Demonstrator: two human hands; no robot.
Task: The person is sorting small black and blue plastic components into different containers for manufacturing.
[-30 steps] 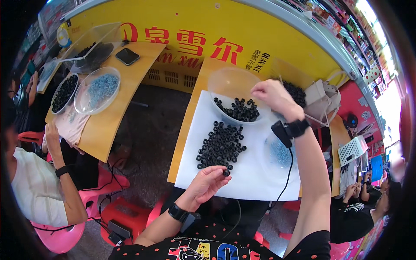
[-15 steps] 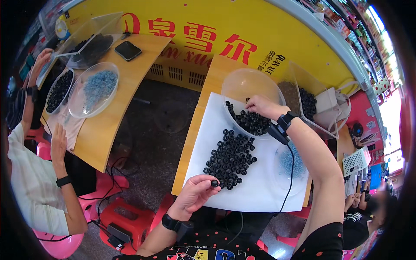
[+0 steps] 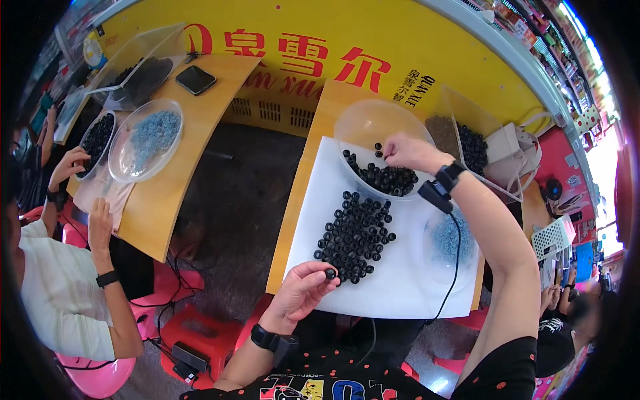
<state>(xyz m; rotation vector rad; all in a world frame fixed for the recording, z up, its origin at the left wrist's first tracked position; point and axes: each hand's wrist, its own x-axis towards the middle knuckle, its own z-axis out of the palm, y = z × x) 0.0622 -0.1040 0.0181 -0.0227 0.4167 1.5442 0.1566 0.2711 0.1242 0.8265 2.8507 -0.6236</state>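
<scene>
My left hand [image 3: 309, 291] is at the near left corner of a white board [image 3: 407, 283], thumb and fingers closed on a small black round piece [image 3: 330, 273] with a ring-like end. Beyond it, a heap of similar black pieces [image 3: 355, 233] is spread on the board. My right hand [image 3: 412, 155] is over a clear oval bowl [image 3: 357, 113], its fingers pinched together and pointing down inside. Whatever it may hold is hidden. Black pieces [image 3: 390, 181] lie along the bowl's near side, with a couple beside my right fingertips.
Right of the heap sits a clear dish [image 3: 430, 263] of small light-blue pieces [image 3: 453, 238]. A clear bin [image 3: 493, 190] and a white bag [image 3: 510, 157] are behind my right arm. At a separate table [image 3: 150, 220] on the left, a co-worker's hand [image 3: 70, 165] reaches to a bowl of black pieces.
My right hand has lifted slightly and shifted right within the bowl. My left hand still holds the black piece. The co-worker's far hand has come down to the bowl of black pieces.
</scene>
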